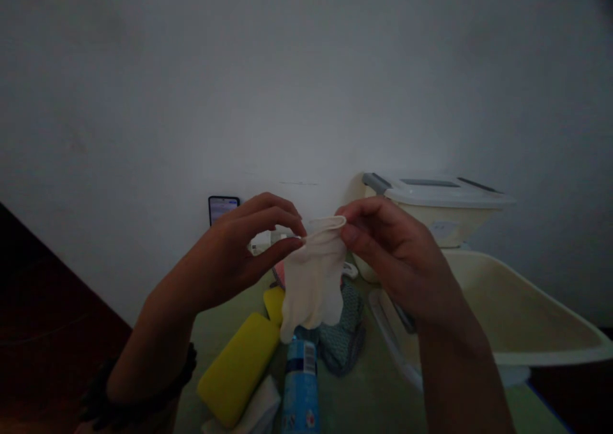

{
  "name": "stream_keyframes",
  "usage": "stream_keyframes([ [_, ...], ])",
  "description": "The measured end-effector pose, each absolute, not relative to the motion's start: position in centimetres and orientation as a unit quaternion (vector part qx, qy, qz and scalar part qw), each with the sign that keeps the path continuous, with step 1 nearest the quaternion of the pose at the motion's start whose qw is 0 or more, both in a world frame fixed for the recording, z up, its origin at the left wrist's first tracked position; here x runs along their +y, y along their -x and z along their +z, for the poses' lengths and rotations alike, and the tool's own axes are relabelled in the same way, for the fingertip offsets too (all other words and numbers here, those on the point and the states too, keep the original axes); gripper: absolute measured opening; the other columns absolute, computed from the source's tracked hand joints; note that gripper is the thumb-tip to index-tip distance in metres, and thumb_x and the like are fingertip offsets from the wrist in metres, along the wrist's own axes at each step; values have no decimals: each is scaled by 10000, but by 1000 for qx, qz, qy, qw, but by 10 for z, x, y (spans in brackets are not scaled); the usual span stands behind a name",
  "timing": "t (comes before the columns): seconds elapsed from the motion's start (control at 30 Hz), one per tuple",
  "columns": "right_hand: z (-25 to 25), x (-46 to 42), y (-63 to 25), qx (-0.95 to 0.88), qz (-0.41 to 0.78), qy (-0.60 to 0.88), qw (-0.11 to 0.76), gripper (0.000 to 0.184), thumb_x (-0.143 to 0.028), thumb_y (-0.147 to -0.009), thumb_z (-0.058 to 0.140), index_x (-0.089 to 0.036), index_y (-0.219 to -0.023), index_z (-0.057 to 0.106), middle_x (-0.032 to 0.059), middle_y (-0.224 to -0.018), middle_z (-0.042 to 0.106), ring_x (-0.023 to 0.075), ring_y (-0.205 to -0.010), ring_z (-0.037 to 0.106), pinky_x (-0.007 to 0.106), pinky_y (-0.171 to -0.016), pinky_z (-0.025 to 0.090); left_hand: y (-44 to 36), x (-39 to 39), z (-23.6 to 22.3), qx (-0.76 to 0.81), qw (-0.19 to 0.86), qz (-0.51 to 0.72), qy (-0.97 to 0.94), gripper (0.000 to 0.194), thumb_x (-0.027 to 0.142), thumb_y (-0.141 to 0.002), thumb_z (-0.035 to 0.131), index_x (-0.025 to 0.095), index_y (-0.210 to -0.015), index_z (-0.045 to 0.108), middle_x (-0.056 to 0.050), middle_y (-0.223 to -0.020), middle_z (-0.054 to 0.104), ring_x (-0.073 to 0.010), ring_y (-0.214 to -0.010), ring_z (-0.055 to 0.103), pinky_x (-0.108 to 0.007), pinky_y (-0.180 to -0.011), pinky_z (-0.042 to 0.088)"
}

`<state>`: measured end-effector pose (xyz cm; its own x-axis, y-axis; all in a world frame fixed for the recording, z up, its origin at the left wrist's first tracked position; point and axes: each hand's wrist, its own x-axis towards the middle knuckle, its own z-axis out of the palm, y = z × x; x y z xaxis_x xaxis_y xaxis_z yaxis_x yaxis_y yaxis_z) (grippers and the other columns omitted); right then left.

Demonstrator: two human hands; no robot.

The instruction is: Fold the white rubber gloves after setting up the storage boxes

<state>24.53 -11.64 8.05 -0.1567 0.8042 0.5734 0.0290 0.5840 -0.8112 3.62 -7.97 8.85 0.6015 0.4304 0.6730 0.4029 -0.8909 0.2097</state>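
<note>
A pale white rubber glove (313, 281) hangs between my hands, held up by its cuff in front of a white wall. My left hand (239, 249) pinches the left side of the cuff between thumb and fingers. My right hand (393, 249) pinches the right side of the cuff. The glove's fingers dangle down over the things on the table. A dark bead bracelet (138, 396) sits on my left wrist.
On the green table (378, 396) lie a yellow sponge (239, 367), a blue can (301, 389), a teal knitted cloth (345, 338) and a white cloth (256, 411). A cream basin (527, 319) and a lidded cream container (440, 210) stand at right. A phone (223, 207) leans on the wall.
</note>
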Motion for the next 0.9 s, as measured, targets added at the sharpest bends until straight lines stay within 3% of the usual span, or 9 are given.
stream_keyframes([
  [0.13,81,-115,-246,-658,382,283,585,127,-141,-878,578,-249,-934,543,-37,-805,571,81,-695,546,177,-597,464,-36,-81,86,226,33,356,-906,108,164,-887,575,194,-990,563,-24,-1113,642,-105,-1036,595,-178,-896,430],
  [0.27,81,-114,-246,-678,376,297,557,221,-146,-913,509,-301,-1070,513,-32,-874,565,93,-686,535,201,-565,443,-37,-83,87,236,53,331,-912,107,202,-885,565,196,-991,546,-5,-973,677,-117,-887,638,-199,-809,474],
  [0.37,81,-113,-248,-716,328,336,516,167,-149,-921,483,-244,-1012,586,0,-886,591,109,-732,556,225,-595,447,-37,-83,88,254,68,359,-896,90,219,-895,553,197,-983,550,-16,-967,689,-133,-850,648,-219,-757,494],
  [0.5,83,-115,-252,-755,290,354,469,116,-134,-881,530,-187,-948,609,25,-915,594,124,-798,571,260,-696,475,-36,-84,88,236,109,450,-854,61,178,-892,563,208,-941,542,-27,-1046,672,-140,-937,635,-238,-818,486],
  [0.63,87,-121,-252,-773,330,349,414,116,-262,-860,610,-171,-932,596,20,-890,585,128,-789,582,257,-689,484,-35,-88,88,216,142,477,-840,94,155,-885,575,217,-953,553,-17,-1006,662,-143,-964,622,-246,-837,479],
  [0.73,87,-121,-249,-755,334,349,444,188,-360,-872,603,-178,-829,578,-10,-751,570,111,-677,548,235,-594,452,-36,-90,88,217,154,464,-845,83,166,-892,563,216,-959,562,-16,-931,657,-149,-892,624,-254,-780,491],
  [0.9,84,-116,-248,-736,271,352,512,141,-298,-890,594,-186,-804,593,-22,-720,548,101,-652,519,228,-584,425,-37,-93,90,221,165,418,-865,69,156,-885,562,211,-929,562,-9,-869,621,-129,-810,587,-224,-713,485],
])
